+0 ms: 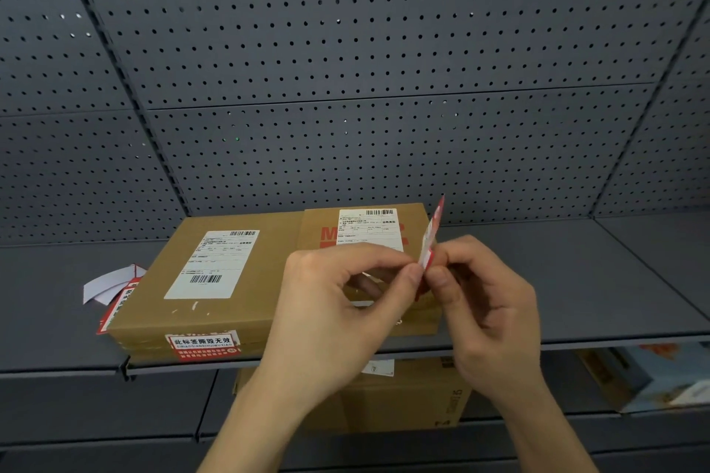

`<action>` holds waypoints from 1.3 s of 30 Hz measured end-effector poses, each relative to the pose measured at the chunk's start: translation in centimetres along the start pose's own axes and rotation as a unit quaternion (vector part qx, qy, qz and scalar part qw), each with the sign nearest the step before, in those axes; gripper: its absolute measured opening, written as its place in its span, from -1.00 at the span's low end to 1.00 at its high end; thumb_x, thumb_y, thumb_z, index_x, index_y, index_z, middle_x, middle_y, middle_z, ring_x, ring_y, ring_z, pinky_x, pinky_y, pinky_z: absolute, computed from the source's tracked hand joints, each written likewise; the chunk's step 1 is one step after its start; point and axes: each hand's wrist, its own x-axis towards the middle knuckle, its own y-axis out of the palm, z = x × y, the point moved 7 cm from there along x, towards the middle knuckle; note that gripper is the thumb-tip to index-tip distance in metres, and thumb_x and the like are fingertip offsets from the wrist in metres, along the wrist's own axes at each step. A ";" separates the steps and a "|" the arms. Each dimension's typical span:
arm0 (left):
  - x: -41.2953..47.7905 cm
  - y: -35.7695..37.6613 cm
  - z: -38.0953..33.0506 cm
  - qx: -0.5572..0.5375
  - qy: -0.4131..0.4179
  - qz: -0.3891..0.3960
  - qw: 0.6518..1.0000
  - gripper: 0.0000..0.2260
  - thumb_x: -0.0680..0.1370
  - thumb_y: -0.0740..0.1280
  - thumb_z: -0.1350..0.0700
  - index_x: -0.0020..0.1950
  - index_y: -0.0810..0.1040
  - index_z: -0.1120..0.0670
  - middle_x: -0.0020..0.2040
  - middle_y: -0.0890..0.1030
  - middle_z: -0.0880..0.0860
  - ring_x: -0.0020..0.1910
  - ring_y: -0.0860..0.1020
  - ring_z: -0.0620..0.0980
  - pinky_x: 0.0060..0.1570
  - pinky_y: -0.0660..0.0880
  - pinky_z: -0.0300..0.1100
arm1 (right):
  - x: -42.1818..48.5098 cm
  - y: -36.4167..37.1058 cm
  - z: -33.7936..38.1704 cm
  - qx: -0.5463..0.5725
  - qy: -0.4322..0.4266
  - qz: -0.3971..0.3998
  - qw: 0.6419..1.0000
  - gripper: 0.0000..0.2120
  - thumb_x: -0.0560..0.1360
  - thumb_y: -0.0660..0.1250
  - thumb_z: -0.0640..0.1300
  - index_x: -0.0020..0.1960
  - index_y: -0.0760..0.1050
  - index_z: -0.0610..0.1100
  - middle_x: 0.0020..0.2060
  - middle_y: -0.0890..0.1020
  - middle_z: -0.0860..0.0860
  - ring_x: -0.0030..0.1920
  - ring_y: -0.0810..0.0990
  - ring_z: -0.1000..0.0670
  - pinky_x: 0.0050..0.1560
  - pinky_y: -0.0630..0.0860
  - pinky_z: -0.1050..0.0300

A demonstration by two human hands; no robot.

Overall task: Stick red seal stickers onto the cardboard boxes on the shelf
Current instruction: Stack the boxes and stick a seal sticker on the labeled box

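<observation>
Two flat cardboard boxes lie side by side on the grey shelf (576,280). The left box (215,311) carries a white shipping label and a red seal sticker (205,346) on its front edge. The right box (319,230) has red print and a white label; my hands hide most of it. My left hand (338,303) and my right hand (484,296) both pinch a red-and-white seal sticker (432,238), held upright in front of the right box. Whether the backing is separating I cannot tell.
Red sticker sheets and white backing paper (111,288) lie on the shelf left of the boxes. A larger cardboard box (403,399) sits on the shelf below, with a colourful box (645,376) at the lower right. Perforated grey panels form the back wall.
</observation>
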 end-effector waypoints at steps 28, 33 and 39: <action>0.1 0.7 8.0 -0.102 -0.180 -0.155 0.966 -0.82 0.60 0.46 0.27 -0.18 0.73 0.07 -0.27 0.73 0.12 -0.32 0.72 0.05 -0.19 0.64 -0.25 | 6.2 -13.8 -25.3 -0.281 0.330 -0.187 0.881 -0.85 0.70 0.23 -0.27 0.20 0.54 -0.24 0.09 0.67 -0.19 -0.02 0.63 -0.12 -0.12 0.53 0.09; 0.3 1.3 8.0 -0.091 -0.165 -0.138 0.972 -0.79 0.60 0.46 0.24 -0.17 0.74 -0.02 -0.26 0.73 0.09 -0.29 0.71 0.14 -0.19 0.65 -0.17 | 7.8 -12.1 -31.9 -0.409 0.392 0.038 0.823 -0.79 0.64 0.28 -0.27 0.21 0.63 -0.22 0.16 0.68 -0.24 0.11 0.66 -0.24 0.10 0.65 -0.10; -0.1 0.1 7.6 0.015 -0.101 -0.131 0.986 -0.91 0.61 0.48 0.02 -0.07 0.76 -0.14 -0.47 0.56 0.01 -0.46 0.54 -0.01 -0.16 0.59 -0.15 | 7.6 -12.4 -24.3 -0.417 0.266 -0.065 0.867 -0.86 0.63 0.35 -0.14 -0.04 0.67 -0.11 -0.07 0.70 -0.11 -0.04 0.70 -0.18 -0.14 0.53 0.08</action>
